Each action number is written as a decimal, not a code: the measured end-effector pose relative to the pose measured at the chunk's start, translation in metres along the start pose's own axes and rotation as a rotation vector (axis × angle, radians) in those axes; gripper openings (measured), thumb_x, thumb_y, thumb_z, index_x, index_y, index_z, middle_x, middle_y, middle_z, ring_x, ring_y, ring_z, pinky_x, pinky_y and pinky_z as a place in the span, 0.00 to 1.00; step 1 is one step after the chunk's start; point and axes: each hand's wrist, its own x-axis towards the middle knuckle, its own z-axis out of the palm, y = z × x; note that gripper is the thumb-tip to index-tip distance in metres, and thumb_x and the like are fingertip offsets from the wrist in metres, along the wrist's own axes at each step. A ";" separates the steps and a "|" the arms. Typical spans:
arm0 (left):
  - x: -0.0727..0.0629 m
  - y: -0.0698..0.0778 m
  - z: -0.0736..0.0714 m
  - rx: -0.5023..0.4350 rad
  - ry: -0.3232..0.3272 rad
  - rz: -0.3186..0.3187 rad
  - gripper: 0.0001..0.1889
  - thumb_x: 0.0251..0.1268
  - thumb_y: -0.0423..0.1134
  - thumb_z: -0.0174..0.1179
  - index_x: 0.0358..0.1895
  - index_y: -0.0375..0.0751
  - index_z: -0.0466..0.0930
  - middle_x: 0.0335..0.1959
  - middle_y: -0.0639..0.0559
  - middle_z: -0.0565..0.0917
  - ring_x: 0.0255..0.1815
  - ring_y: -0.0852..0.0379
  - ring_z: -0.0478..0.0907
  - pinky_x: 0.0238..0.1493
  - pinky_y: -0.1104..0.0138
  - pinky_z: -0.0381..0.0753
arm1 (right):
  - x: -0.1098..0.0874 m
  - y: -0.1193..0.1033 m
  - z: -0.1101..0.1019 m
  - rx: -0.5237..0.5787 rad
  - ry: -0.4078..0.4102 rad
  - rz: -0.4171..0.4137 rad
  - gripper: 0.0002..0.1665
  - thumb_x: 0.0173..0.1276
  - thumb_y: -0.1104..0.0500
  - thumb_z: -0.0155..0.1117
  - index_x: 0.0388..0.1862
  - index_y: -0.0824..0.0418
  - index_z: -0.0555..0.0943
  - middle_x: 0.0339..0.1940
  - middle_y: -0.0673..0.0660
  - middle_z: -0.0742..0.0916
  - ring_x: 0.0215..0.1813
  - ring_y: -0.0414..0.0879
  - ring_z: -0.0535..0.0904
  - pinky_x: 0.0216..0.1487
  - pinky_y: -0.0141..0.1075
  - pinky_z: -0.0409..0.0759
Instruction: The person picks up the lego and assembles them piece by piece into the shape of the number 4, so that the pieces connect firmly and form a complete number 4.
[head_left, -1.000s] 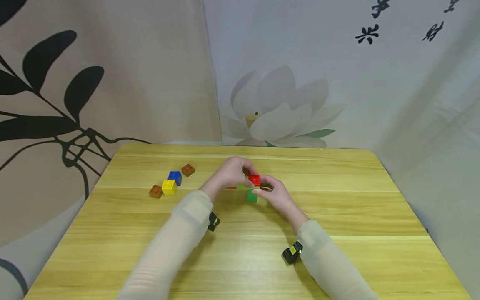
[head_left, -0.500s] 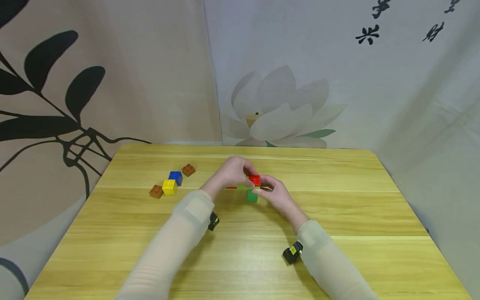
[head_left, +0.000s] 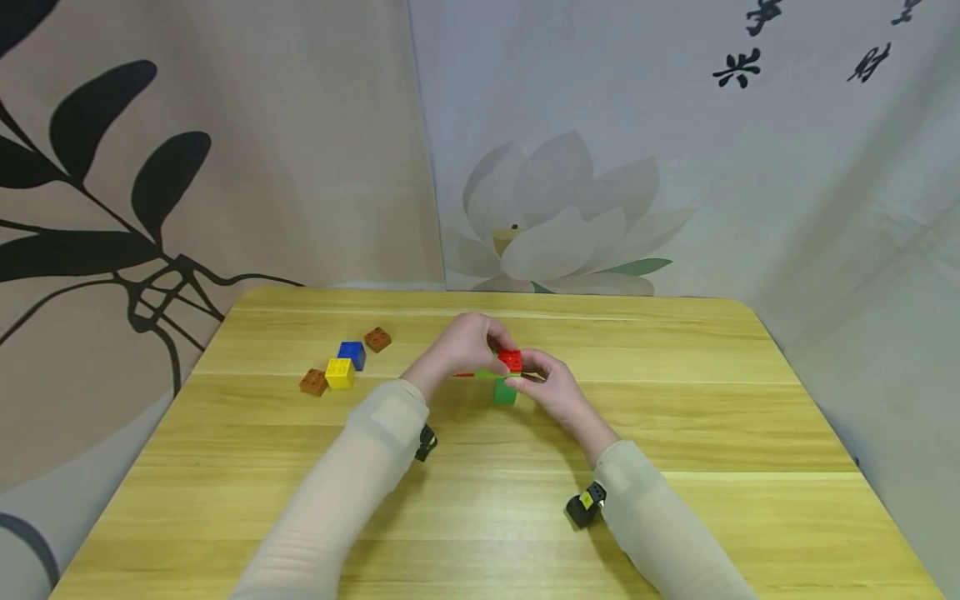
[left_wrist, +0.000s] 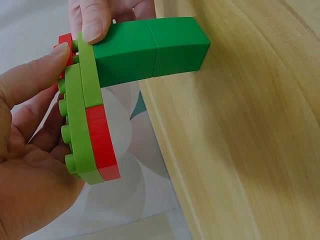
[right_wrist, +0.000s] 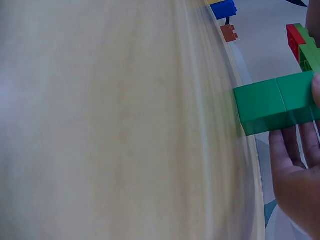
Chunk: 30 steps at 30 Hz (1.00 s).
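Note:
Both hands are on a toy block build. Its column of two dark green blocks (left_wrist: 150, 50) stands upright under light green blocks (left_wrist: 77, 115), which reach out to the left. A red block (left_wrist: 103, 142) is under the outer end of the light green ones, and another red block (head_left: 510, 360) sits on top above the column. My left hand (head_left: 467, 346) pinches this top red block, thumb on its near side. My right hand (head_left: 557, 385) grips the build from the right, its thumb by the joint of light and dark green. The left hand's fingers are partly hidden behind the blocks.
To the left on the wooden table (head_left: 480, 533) lie a yellow block (head_left: 340, 373), a blue block (head_left: 351, 355) and two brown blocks, one nearer (head_left: 313, 382) and one farther (head_left: 377, 339). A printed cloth (head_left: 570, 100) hangs behind the table's far edge.

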 end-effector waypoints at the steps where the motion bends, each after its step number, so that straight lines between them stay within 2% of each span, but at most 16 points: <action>1: 0.000 0.000 0.000 0.002 0.000 -0.001 0.13 0.49 0.28 0.76 0.39 0.40 0.88 0.36 0.54 0.87 0.39 0.57 0.81 0.45 0.67 0.81 | 0.000 0.000 0.000 0.000 0.001 -0.001 0.23 0.66 0.68 0.68 0.58 0.74 0.77 0.54 0.66 0.83 0.60 0.59 0.76 0.65 0.50 0.72; 10: 0.001 0.000 0.000 0.068 -0.008 0.026 0.12 0.50 0.29 0.76 0.39 0.40 0.88 0.34 0.55 0.86 0.38 0.58 0.81 0.45 0.67 0.80 | 0.001 0.003 0.000 0.007 0.001 -0.005 0.23 0.66 0.68 0.68 0.59 0.74 0.77 0.53 0.65 0.84 0.59 0.59 0.76 0.65 0.49 0.72; 19: 0.000 -0.001 0.001 0.016 0.008 0.001 0.12 0.49 0.28 0.76 0.38 0.40 0.88 0.34 0.54 0.86 0.39 0.56 0.81 0.45 0.66 0.81 | 0.001 0.002 0.000 0.002 -0.001 0.006 0.22 0.66 0.68 0.68 0.58 0.73 0.77 0.53 0.65 0.84 0.59 0.57 0.77 0.66 0.49 0.72; 30: 0.001 -0.002 0.003 0.031 0.028 -0.009 0.12 0.46 0.29 0.78 0.36 0.41 0.89 0.32 0.55 0.86 0.35 0.56 0.77 0.37 0.67 0.78 | 0.001 0.003 0.000 0.023 0.008 0.012 0.22 0.65 0.69 0.68 0.57 0.73 0.77 0.52 0.64 0.84 0.59 0.59 0.76 0.65 0.49 0.72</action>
